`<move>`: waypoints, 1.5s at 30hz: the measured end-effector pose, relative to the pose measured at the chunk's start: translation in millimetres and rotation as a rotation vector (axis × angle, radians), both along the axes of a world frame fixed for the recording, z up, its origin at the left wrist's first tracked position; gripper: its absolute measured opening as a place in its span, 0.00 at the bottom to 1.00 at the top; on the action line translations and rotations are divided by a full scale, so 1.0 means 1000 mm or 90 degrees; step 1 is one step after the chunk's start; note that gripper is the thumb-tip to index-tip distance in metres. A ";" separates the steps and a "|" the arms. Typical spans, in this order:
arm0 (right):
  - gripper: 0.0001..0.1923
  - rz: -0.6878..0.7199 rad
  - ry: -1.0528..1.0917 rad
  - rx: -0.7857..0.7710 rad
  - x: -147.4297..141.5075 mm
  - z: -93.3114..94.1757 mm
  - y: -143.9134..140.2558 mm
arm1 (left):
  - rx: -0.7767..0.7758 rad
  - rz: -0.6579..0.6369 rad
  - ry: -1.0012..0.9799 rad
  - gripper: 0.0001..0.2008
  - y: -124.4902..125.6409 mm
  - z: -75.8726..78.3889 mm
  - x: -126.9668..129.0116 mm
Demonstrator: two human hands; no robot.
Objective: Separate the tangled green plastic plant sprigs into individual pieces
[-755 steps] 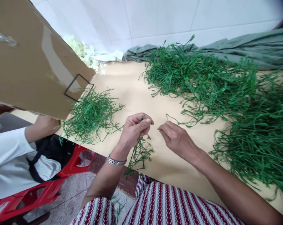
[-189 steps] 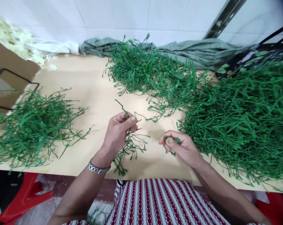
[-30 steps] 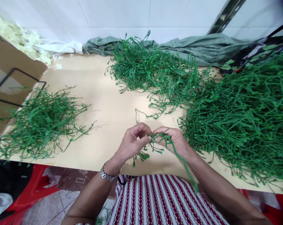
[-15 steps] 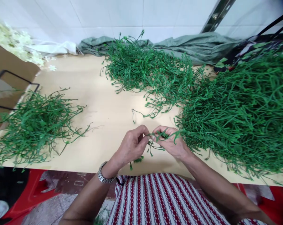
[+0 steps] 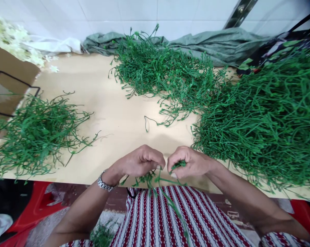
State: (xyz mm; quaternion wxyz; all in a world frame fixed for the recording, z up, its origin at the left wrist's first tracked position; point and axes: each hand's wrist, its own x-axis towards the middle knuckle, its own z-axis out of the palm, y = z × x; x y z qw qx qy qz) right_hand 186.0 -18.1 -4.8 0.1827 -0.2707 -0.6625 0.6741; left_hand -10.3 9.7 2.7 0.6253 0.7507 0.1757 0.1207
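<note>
1. My left hand has its fingers curled and pinching a small bunch of green stems at the near edge of the tabletop.
2. My right hand has its fingers closed on a sprig, thumb pressed against it, close beside my left.
3. One long stem trails down over my striped lap.
4. These look light, thin and springy, likely to tangle; I judge a pinch near the stem base holds best.
5. Outward: a big pile to my right, another pile far side, a smaller heap to my left.
</note>
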 end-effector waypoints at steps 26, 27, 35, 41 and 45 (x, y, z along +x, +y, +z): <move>0.14 -0.404 -0.028 -0.128 -0.026 -0.028 0.003 | 0.158 0.456 0.075 0.08 -0.011 -0.023 0.018; 0.15 -0.406 -0.025 -0.138 -0.025 -0.029 0.003 | 0.204 0.453 0.079 0.09 -0.012 -0.023 0.019; 0.14 -0.367 -0.011 -0.197 -0.021 -0.024 0.005 | 0.326 0.425 0.142 0.09 -0.014 -0.022 0.021; 0.07 -0.331 -0.105 -0.082 -0.019 -0.018 0.006 | 0.099 0.397 0.125 0.06 -0.007 -0.017 0.017; 0.05 -0.296 -0.185 0.046 -0.017 -0.020 0.003 | 0.015 0.414 0.110 0.03 -0.006 -0.021 0.015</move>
